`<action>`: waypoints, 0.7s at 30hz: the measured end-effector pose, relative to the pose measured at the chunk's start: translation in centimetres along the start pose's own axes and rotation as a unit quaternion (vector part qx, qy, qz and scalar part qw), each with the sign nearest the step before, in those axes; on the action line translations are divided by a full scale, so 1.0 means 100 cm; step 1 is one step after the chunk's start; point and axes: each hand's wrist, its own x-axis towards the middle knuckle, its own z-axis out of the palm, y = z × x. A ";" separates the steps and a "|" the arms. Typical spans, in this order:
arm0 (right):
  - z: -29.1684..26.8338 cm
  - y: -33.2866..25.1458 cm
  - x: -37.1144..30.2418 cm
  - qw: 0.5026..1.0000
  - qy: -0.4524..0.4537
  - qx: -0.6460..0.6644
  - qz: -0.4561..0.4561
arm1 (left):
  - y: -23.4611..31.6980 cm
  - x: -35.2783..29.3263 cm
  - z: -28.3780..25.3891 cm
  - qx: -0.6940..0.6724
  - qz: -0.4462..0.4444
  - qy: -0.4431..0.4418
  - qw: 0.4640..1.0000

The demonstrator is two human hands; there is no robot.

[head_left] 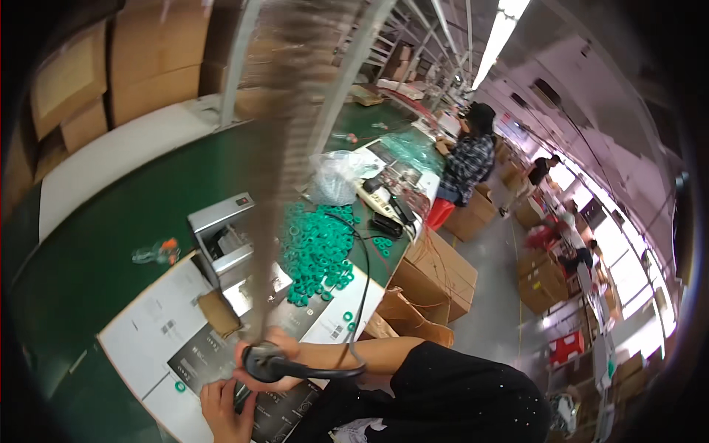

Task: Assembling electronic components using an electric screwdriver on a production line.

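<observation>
In my right hand point(275, 353) is a black corded tool, seen end-on from above, that looks like an electric screwdriver point(258, 363). My fingers curl round it, and its thick cable loops off to the right. A blurred brown ribbed strip point(279, 162), perhaps a hanging spring, runs up from it. Just below, my left hand point(224, 413) is closed, thumb and fingers pinching around a small dark piece mostly hidden between them. Both hands are over a black-and-white printed cardboard sheet point(148, 325). One green ring point(180, 386) lies on it, left of my left hand.
A heap of green rings point(317, 251) lies beyond my hands, beside a silver metal box device point(221, 229). A clear plastic bag point(336, 179) and a white power strip point(375, 198) are farther back. Cardboard boxes point(436, 277) stand right of the bench. A person point(473, 159) works farther along.
</observation>
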 end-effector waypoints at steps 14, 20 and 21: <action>-0.075 -0.021 0.077 0.942 0.255 0.167 0.137 | -0.005 0.002 -0.011 0.040 -0.040 0.012 0.998; -0.062 0.001 0.087 0.959 0.219 0.115 0.138 | -0.011 -0.003 -0.015 0.024 -0.007 -0.005 1.000; -0.061 0.004 0.086 0.960 0.213 0.119 0.140 | -0.012 -0.003 -0.014 0.025 -0.013 -0.001 1.000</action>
